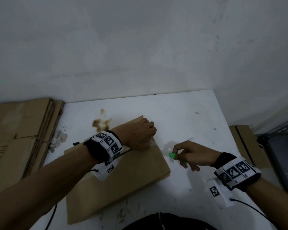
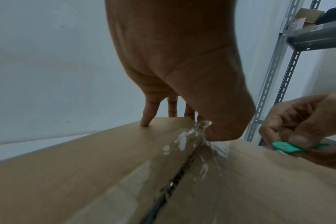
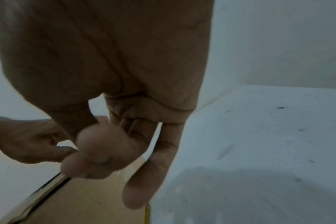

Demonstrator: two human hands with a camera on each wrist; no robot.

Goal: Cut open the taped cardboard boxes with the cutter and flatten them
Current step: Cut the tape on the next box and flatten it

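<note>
At the far left we see a stack of flattened brown cardboard sheets leaning at the edge of the stained white table; on the table itself lies the brown cardboard box, its top flaps meeting along a dark seam covered by clear packing tape, which looks crumpled and torn near the far end. Our left hand rests on the far end of that box; in the left wrist view its fingers reach down with their tips touching the cardboard, while the thumb and a finger pinch the bunched end of the tape right at the seam, so this hand has hold of the tape and not of the box itself.

Moving right, our right hand hovers just beside the box's right edge, apart from the cardboard and close to the left hand; thumb and forefinger pinch the small green plastic cutter, whose rounded end with a hole points toward the box, while the other fingers hang loosely extended below. We cannot make out a blade; in the right wrist view the cutter is hidden behind the blurred fingertips.

At the far right stands a grey metal shelving rack with small cartons on it, and more brown cardboard leans beside the table.
</note>
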